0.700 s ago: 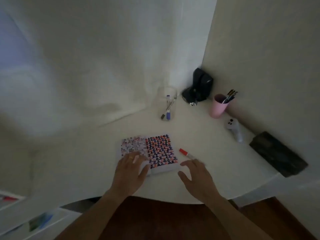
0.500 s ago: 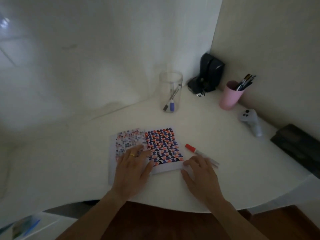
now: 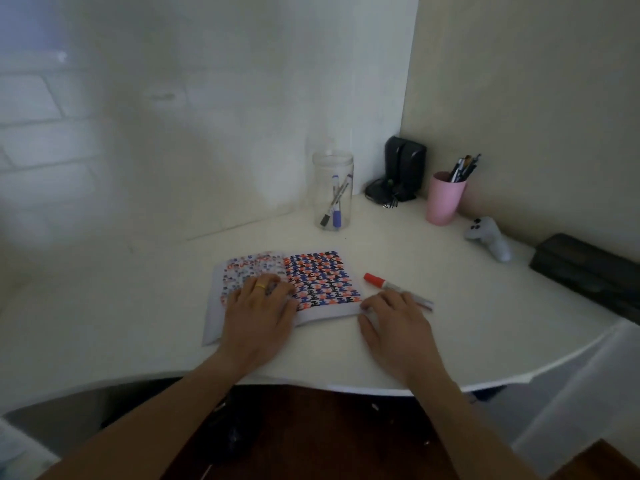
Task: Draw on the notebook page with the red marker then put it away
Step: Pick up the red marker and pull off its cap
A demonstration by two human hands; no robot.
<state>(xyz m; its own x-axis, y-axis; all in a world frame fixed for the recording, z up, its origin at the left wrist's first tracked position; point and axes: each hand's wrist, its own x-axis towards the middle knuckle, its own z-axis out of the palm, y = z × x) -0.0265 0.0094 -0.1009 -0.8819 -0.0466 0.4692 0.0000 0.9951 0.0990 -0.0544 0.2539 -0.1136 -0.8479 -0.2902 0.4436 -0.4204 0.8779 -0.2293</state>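
A notebook [image 3: 322, 275] with a red, blue and black patterned cover lies on the white desk [image 3: 450, 306] in front of me. My left hand [image 3: 259, 313] rests flat on its left part, fingers spread. The red marker [image 3: 391, 287], red cap pointing left, lies on the desk just right of the notebook. My right hand [image 3: 398, 327] lies palm down beside the notebook's right corner, its fingertips touching the marker's rear end, gripping nothing.
A clear jar [image 3: 333, 190] holding two markers stands behind the notebook. Farther right are a black speaker [image 3: 403, 168], a pink cup [image 3: 444, 197] of pens, a grey controller [image 3: 490, 237] and a dark case [image 3: 588, 271] by the wall.
The view has shifted and steadied. My right hand has slid forward to the notebook's corner and the marker's end. My left hand stays on the notebook.
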